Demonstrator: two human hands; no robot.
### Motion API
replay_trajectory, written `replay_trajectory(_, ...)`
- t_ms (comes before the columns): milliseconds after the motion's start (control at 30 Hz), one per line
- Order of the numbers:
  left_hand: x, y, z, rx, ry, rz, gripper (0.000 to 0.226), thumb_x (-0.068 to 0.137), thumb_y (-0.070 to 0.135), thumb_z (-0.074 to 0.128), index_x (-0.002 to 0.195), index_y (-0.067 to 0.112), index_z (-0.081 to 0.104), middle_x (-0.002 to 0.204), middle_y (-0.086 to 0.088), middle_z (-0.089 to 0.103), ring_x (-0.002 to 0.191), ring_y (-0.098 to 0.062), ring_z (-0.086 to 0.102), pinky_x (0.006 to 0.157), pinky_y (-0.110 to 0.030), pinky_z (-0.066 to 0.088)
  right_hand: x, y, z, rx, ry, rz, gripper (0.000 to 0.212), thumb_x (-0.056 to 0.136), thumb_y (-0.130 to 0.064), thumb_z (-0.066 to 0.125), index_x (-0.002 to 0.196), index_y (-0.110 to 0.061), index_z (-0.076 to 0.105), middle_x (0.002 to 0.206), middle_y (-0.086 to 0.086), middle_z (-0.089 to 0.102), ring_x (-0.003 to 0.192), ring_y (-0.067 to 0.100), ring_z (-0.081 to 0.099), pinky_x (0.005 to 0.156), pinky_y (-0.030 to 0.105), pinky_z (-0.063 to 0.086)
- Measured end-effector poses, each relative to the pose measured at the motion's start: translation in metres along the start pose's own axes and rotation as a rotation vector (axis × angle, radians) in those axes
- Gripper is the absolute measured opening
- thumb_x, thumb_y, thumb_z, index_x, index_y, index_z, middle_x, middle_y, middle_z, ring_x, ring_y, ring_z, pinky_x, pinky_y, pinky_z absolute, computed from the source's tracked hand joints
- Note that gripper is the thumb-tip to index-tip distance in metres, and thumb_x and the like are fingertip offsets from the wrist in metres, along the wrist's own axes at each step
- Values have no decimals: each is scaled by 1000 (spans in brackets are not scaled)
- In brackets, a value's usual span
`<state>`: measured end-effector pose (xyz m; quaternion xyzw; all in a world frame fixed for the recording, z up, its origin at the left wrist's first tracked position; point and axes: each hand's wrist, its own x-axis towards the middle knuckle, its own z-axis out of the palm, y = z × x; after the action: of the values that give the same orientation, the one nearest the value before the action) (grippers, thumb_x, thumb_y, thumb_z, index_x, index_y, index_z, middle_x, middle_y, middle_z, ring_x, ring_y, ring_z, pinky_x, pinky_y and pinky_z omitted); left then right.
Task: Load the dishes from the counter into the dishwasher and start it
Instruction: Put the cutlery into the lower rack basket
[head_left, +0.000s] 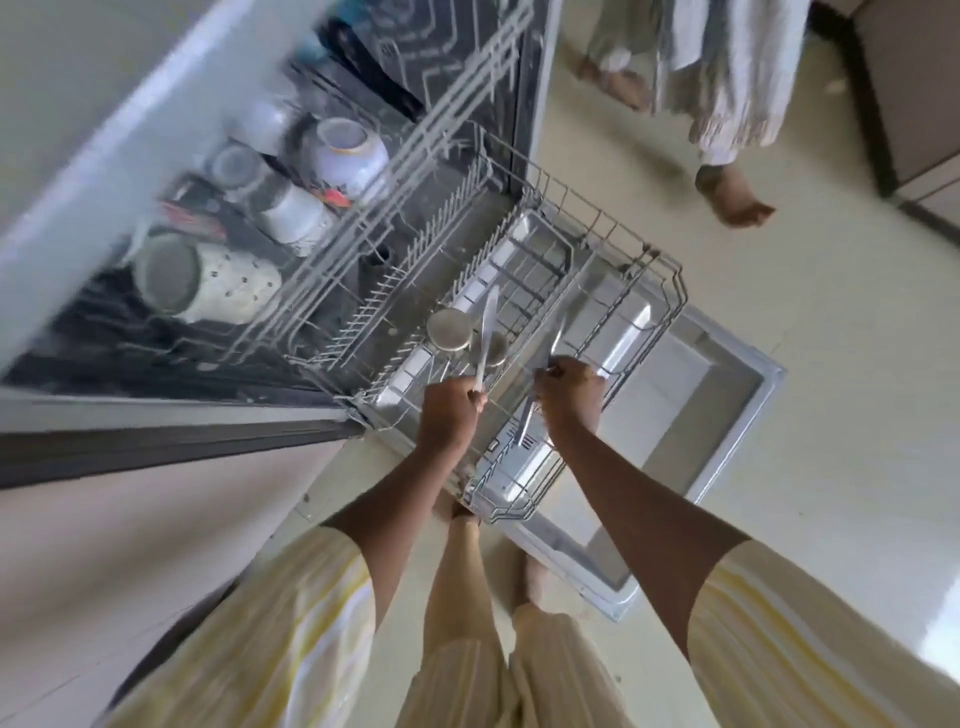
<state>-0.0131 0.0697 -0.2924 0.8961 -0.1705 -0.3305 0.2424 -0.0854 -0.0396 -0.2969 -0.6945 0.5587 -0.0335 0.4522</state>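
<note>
The dishwasher stands open with its door (727, 395) folded down. Its lower rack (670, 291) is pulled out over the door. My left hand (449, 415) grips a table knife (487, 327) by the handle, blade pointing away over the rack. My right hand (569, 389) holds another piece of cutlery (545, 364) above the rack; motion blur hides its shape. A steel cup (448, 330) lies in the lower rack just beyond my left hand. The upper rack (363, 218) holds several cups, among them a dotted mug (228, 286) and a white bowl (348, 150).
Another person's bare feet (735, 197) stand on the pale floor beyond the door, at the upper right. A cabinet (914, 104) fills the top right corner. My own feet (535, 577) are beside the door's near edge. The counter front (156, 519) runs along the left.
</note>
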Motion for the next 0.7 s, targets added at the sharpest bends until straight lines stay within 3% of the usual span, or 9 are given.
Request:
replay_trajectory(67, 40, -4, 14, 45, -28, 17, 26, 91, 11, 57, 113, -2, 63, 103, -20, 68, 76, -14, 57, 54, -12, 38, 35, 9, 20, -55, -6, -3, 11, 84, -9, 64, 90, -5, 72, 78, 10, 72, 65, 19, 66, 66, 31, 58)
replay_trajectory(200, 115, -8, 36, 128, -82, 85, 25, 89, 10, 60, 108, -5, 64, 102, -20, 67, 76, -14, 53, 64, -1, 35, 103, 25, 59, -89, 10, 79, 12, 84, -13, 64, 88, -5, 71, 82, 12, 72, 73, 22, 69, 72, 33, 58)
replay_trajectory(333, 183, -8, 57, 194, -71, 137, 27, 84, 13, 66, 102, -7, 66, 99, -22, 69, 88, -28, 67, 77, -29, 52, 156, 25, 83, -152, 40, 133, 21, 84, -7, 55, 102, -5, 66, 99, 15, 68, 94, 26, 66, 79, 30, 51)
replay_trajectory(500, 239, 2, 81, 317, -110, 229, 21, 80, 13, 66, 94, -1, 72, 93, -18, 71, 89, -24, 68, 70, -25, 45, 192, 19, 103, -185, 45, 126, 24, 93, -1, 44, 115, -3, 54, 117, 13, 59, 109, 23, 55, 88, 29, 45)
replay_trajectory(600, 252, 4, 96, 350, -98, 228, 21, 82, 12, 56, 90, 1, 71, 92, -25, 68, 90, -28, 67, 65, -34, 41, 198, 15, 110, -162, 45, 154, 26, 93, 0, 42, 115, -2, 55, 118, 15, 58, 110, 27, 57, 90, 32, 45)
replay_trajectory(700, 258, 4, 103, 383, -108, 254, 17, 77, 6, 51, 68, -3, 63, 81, -33, 61, 86, -33, 65, 62, -44, 39, 203, 14, 115, -149, 51, 158, 28, 94, 0, 36, 113, -1, 57, 116, 15, 60, 106, 27, 58, 84, 32, 46)
